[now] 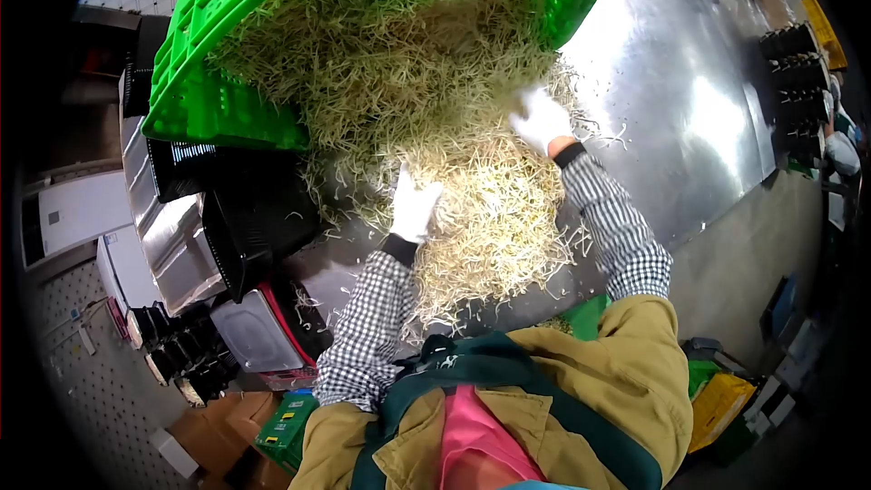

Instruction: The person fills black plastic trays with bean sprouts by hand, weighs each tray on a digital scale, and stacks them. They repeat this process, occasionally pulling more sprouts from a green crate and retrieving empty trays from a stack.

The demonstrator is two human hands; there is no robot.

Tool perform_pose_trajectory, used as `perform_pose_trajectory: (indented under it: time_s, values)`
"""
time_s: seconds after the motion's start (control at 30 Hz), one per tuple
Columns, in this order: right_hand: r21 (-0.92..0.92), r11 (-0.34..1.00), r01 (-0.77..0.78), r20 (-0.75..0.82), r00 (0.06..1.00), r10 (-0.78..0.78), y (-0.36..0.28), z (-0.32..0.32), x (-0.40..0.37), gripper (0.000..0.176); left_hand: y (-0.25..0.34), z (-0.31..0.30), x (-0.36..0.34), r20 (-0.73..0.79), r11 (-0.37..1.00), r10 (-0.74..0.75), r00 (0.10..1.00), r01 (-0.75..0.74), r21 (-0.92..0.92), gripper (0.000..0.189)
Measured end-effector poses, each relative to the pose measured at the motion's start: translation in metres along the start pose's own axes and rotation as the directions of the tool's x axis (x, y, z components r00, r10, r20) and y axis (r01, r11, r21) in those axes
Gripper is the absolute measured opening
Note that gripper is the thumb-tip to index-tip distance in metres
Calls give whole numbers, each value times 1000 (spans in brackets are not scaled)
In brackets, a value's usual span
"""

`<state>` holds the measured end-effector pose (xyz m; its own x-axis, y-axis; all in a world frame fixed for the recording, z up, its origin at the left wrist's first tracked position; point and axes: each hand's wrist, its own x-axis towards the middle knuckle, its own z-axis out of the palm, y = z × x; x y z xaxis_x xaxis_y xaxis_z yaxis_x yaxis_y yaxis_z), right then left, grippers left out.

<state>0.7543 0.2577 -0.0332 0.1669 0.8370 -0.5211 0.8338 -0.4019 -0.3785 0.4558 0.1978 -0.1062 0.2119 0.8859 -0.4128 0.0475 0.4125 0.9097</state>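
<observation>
A large heap of bean sprouts lies on the metal table and runs back into a tipped green crate. My left hand, in a white glove, rests against the heap's left side with its thumb and fingers apart. At the upper right edge of the heap is my right hand, also white-gloved. Motion smears its fingertips among the sprouts, so their grip does not show.
Black trays stand left of the heap. Beyond them are a grey lidded bin and cardboard boxes. More black trays are stacked at the far right. Loose sprouts are scattered over the table. A yellow crate sits low at the right.
</observation>
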Motion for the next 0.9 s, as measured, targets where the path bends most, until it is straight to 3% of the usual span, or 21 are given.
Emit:
perform_pose_trajectory:
  time_s: [0.03,0.07,0.13,0.17,0.2,0.3,0.37,0.4,0.43,0.47,0.5,0.57,0.6,0.67,0.7,0.73,0.77,0.8,0.83,0.87,0.9]
  values:
    - [-66,959,275,-31,960,-277,15,16,-10,58,25,3,-13,17,981,-76,997,78,-179,86]
    - [86,923,376,-37,927,-374,10,7,-30,64,23,5,-10,-54,973,-42,998,29,-228,85]
    - [-186,947,262,-328,892,-311,24,18,-20,81,24,1,-12,-49,926,-130,990,103,-364,88]
    - [-95,976,194,-417,883,-217,29,20,-13,98,14,11,-5,-173,900,-135,976,48,-434,94]
    - [-133,988,79,-460,878,-132,36,28,0,103,12,20,0,-218,916,-162,962,64,-397,99]
    - [1,998,57,-302,952,-54,10,39,-2,94,15,40,8,-67,922,-92,994,59,-382,102]
    - [1,990,140,-120,983,-139,-35,31,-39,83,28,51,-1,9,920,-72,997,70,-386,89]
    - [-144,946,290,-195,929,-314,-40,46,-44,81,30,52,-4,41,942,-68,997,77,-327,85]
    - [-60,943,328,-248,910,-332,-34,48,-43,81,19,51,-2,-60,987,98,993,-105,-122,80]
    - [21,929,369,-300,889,-346,-26,48,-42,81,16,42,-2,-53,980,77,996,-85,-178,83]
    - [23,954,299,-389,882,-267,-21,42,-34,81,21,39,-3,-104,964,-38,994,9,-267,84]
    - [-25,982,188,-536,826,-172,-2,32,-1,82,30,40,-1,-168,914,-121,978,44,-404,89]
    - [-66,996,59,-508,857,-84,-4,28,6,81,27,43,7,-206,933,-119,971,38,-359,89]
    - [259,955,147,-336,940,-54,-25,29,8,76,17,49,21,-278,964,-116,954,40,-264,88]
    - [19,972,236,-374,903,-212,-34,48,6,70,16,53,25,-293,979,-117,949,60,-196,89]
    - [47,920,388,-350,870,-349,-41,70,-1,65,27,55,21,-216,958,-158,964,97,-270,89]
    - [42,974,223,-105,970,-218,-71,56,-30,60,47,57,13,-135,930,-191,972,135,-341,89]
    - [-184,934,306,-248,905,-345,-68,93,-31,57,60,59,6,-54,896,-217,975,177,-408,89]
    - [-74,932,354,-286,888,-360,-73,82,-51,57,62,54,-5,18,873,-86,996,84,-480,87]
    - [43,916,398,-314,876,-366,-76,69,-70,56,44,44,-10,-26,941,-16,1000,6,-339,83]
    - [94,903,420,-331,868,-369,-70,57,-78,56,56,40,-26,-23,921,-30,999,19,-390,82]
